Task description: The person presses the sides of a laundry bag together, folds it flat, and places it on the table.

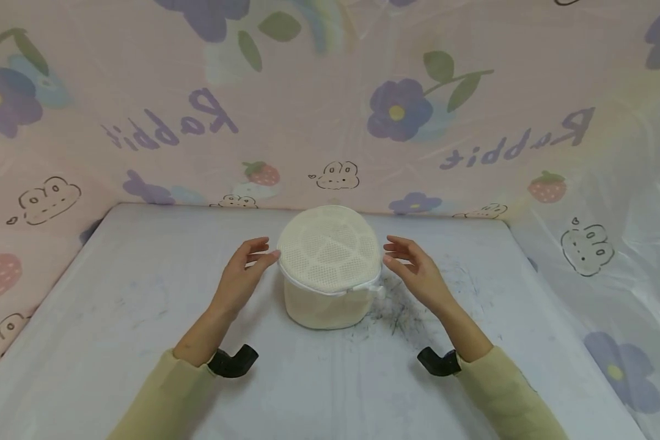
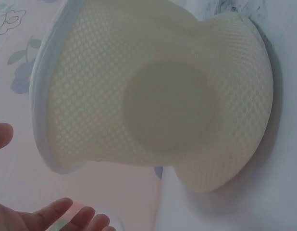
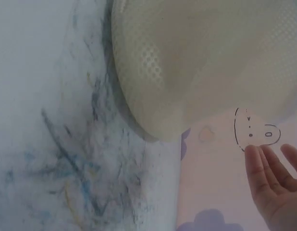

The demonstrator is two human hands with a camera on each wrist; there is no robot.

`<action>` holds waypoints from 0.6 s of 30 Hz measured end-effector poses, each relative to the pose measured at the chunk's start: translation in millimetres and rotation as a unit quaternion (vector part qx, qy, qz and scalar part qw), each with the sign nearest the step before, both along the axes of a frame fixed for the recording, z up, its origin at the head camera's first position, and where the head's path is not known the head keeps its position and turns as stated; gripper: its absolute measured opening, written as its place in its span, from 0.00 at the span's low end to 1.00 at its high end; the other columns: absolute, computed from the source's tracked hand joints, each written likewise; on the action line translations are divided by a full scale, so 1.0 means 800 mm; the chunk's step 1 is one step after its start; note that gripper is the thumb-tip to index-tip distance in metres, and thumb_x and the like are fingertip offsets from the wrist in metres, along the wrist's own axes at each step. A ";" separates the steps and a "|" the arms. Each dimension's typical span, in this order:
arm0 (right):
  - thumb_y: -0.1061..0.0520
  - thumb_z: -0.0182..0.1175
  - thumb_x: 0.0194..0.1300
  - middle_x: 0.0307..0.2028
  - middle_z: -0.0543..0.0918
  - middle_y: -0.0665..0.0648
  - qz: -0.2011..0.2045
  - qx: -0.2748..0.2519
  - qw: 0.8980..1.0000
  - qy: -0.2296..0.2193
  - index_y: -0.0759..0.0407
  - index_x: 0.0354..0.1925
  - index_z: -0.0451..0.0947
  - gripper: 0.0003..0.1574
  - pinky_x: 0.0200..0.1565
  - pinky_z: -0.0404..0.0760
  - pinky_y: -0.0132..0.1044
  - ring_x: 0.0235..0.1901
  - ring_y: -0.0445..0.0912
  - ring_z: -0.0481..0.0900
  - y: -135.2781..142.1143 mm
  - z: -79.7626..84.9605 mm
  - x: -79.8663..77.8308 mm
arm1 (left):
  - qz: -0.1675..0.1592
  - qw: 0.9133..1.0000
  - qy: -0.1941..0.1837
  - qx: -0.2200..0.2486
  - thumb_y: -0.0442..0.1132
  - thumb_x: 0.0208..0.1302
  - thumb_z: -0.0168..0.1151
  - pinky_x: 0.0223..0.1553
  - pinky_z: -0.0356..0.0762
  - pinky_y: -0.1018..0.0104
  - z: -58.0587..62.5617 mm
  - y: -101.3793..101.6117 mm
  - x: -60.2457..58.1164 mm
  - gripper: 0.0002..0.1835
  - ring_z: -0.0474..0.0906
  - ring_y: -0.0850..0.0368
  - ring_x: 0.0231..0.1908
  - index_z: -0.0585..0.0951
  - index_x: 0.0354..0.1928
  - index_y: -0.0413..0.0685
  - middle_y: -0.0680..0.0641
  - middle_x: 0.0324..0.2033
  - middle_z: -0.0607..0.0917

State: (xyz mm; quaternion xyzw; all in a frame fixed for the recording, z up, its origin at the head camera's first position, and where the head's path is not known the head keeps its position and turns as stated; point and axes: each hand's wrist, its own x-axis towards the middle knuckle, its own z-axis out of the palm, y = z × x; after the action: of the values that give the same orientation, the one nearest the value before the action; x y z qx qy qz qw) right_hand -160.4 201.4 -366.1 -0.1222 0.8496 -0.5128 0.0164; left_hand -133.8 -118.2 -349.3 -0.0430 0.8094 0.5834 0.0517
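A cream mesh laundry bag (image 1: 330, 244) with a round top and white-piped rim stands upright in the middle of the table. A small white tab sticks out at the right of its rim. My left hand (image 1: 245, 263) is held at the bag's left side, fingers relaxed, thumb tip right at the rim. On the opposite side my right hand (image 1: 415, 269) hovers by the rim with loosely bent fingers and nothing in them. The left wrist view shows the bag's mesh wall (image 2: 91, 96) bulging, with a darker round patch. In the right wrist view, the fingers (image 3: 256, 168) are apart from the bag.
The white table (image 1: 159, 385) carries dark scuff marks right of the bag. Patterned pink sheeting (image 1: 319, 122) with rabbits and flowers rises behind and at both sides. A black curved piece (image 1: 233, 362) sits at the left wrist, another (image 1: 439, 362) at the right.
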 end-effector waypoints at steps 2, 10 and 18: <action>0.48 0.55 0.66 0.60 0.71 0.59 0.004 -0.004 1.000 0.001 0.53 0.65 0.61 0.32 0.58 0.68 0.53 0.59 0.52 0.69 -0.004 0.001 -0.001 | 0.001 1.000 0.002 -0.001 0.53 0.63 0.54 0.56 0.66 0.51 0.000 0.003 0.000 0.30 0.64 0.50 0.60 0.63 0.65 0.51 0.46 0.63 0.67; 0.46 0.54 0.66 0.60 0.70 0.56 0.016 -0.007 1.000 -0.008 0.53 0.64 0.62 0.32 0.59 0.69 0.51 0.60 0.50 0.68 -0.014 0.003 -0.003 | 0.001 1.000 0.004 -0.001 0.53 0.63 0.55 0.56 0.67 0.51 -0.003 0.012 -0.003 0.31 0.65 0.50 0.59 0.64 0.65 0.50 0.46 0.62 0.67; 0.44 0.54 0.66 0.59 0.71 0.57 0.026 -0.005 0.999 -0.030 0.52 0.65 0.62 0.32 0.55 0.72 0.52 0.58 0.53 0.71 -0.022 0.006 -0.008 | -0.001 1.000 -0.012 0.004 0.53 0.62 0.56 0.56 0.67 0.52 -0.005 0.023 -0.006 0.30 0.66 0.49 0.58 0.65 0.63 0.48 0.46 0.58 0.70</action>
State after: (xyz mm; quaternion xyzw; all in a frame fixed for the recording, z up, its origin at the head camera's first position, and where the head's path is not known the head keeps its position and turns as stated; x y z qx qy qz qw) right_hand -167.0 183.8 -361.2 -0.1292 0.8426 -0.5199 0.0548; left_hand -138.9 -99.7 -353.5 -0.0488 0.8064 0.5861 0.0617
